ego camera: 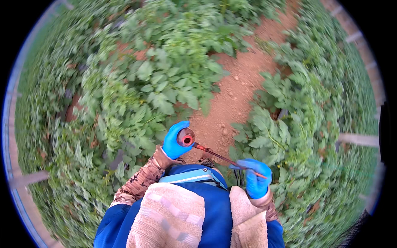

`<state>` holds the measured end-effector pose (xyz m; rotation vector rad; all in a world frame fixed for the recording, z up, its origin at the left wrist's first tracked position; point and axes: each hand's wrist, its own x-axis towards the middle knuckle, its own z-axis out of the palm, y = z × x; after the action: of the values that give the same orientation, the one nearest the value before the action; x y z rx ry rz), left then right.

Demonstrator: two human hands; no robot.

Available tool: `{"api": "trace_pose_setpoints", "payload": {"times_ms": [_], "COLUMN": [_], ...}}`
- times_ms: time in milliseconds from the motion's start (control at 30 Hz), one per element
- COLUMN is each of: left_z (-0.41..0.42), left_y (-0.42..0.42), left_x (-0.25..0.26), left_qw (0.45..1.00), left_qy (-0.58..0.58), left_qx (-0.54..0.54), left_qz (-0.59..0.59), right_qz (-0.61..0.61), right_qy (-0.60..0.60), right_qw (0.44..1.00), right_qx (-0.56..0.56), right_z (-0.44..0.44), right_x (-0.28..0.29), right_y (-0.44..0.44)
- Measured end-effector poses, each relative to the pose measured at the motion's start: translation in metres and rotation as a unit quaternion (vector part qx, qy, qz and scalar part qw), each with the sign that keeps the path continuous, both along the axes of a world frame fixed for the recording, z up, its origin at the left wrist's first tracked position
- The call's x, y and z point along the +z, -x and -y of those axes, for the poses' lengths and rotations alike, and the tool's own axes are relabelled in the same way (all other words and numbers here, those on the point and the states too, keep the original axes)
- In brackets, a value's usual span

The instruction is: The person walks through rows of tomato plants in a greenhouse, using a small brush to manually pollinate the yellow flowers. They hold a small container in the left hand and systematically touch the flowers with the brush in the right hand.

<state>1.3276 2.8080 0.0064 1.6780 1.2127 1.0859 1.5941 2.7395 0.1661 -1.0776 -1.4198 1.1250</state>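
My left hand, in a blue glove, is wrapped around the side of a small dark reddish bottle. Its round mouth faces up and has a red rim. A thin dark rod with a red section near its left end slants down to the right from beside the bottle. That left end lies close to my left fingertips; whether it touches them I cannot tell. Blurred by motion, my right hand, also gloved in blue, grips the rod near its orange-red right end.
Leafy plants resembling tomatoes grow thickly ahead and left, and another row stands on the right. A bare reddish soil path runs between them. A light towel hangs down my front, above a light-blue waist strap.
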Motion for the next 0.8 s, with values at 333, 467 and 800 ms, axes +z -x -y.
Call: {"api": "trace_pose_setpoints", "payload": {"times_ms": [333, 467, 800], "left_z": [0.017, 0.024, 0.073], "left_y": [0.106, 0.142, 0.222], "left_x": [-0.007, -0.016, -0.047], "left_qw": [0.983, 0.973, 0.945], "left_qy": [-0.072, -0.104, -0.039], "left_qx": [0.162, 0.199, 0.324], "left_qz": [-0.043, -0.044, -0.023], "right_qz": [0.281, 0.285, 0.201], "right_qy": [-0.154, -0.127, -0.062], "right_qw": [0.908, 0.903, 0.907], "right_qx": [0.268, 0.296, 0.365], "right_z": [-0.09, -0.095, -0.098], "right_x": [-0.012, -0.036, -0.033], "right_y": [0.183, 0.236, 0.301]}}
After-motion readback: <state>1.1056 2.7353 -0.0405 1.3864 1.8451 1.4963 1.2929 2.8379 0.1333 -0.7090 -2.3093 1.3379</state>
